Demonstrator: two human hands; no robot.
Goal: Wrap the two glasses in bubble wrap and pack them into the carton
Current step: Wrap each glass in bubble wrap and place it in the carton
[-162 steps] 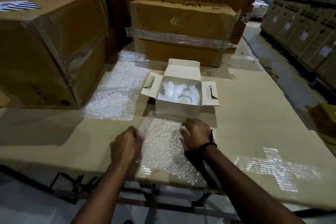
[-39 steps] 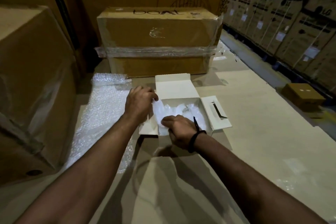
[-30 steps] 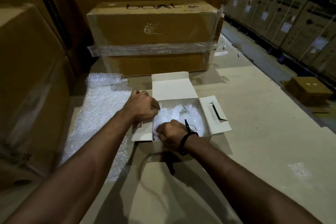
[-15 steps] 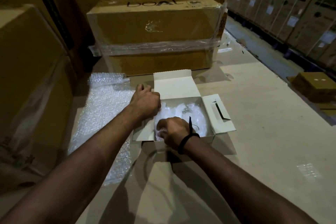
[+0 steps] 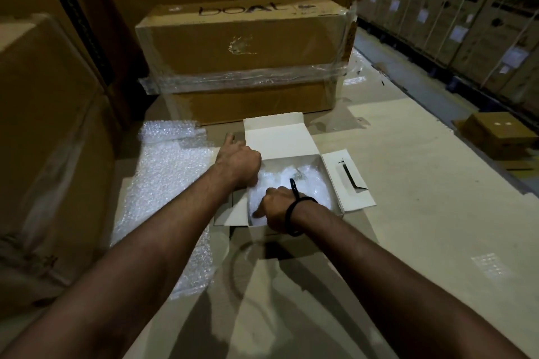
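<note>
Both hands are in at the small white carton (image 5: pixel 277 137), which sits open on the worktop (image 5: pixel 408 213) with its flaps spread. The right hand (image 5: pixel 277 207) is the nearer one to the job. It is down inside the near-left corner, forefinger stretched out to the left and pressing on the bubble-wrapped bundle (image 5: pixel 309 183) directly beneath it. Its other fingers are folded under, and I cannot tell whether they pinch the wrap.

The left hand (image 5: pixel 237 163) is knuckles-up on the carton's far-left edge. Its fingers curl down over the wall, and what they hold, if anything, is hidden.

Inside the carton, white wrap fills the floor from left wall to right wall. I can't separate it into two bundles, nor read a long axis, and no bare glass shows. My read: this is the tucking-down step, packing nearly done, flaps not yet folded.

A spare bubble wrap sheet (image 5: pixel 166 178) lies flat just left of the carton. A big taped box (image 5: pixel 242 46) stands beyond.
</note>
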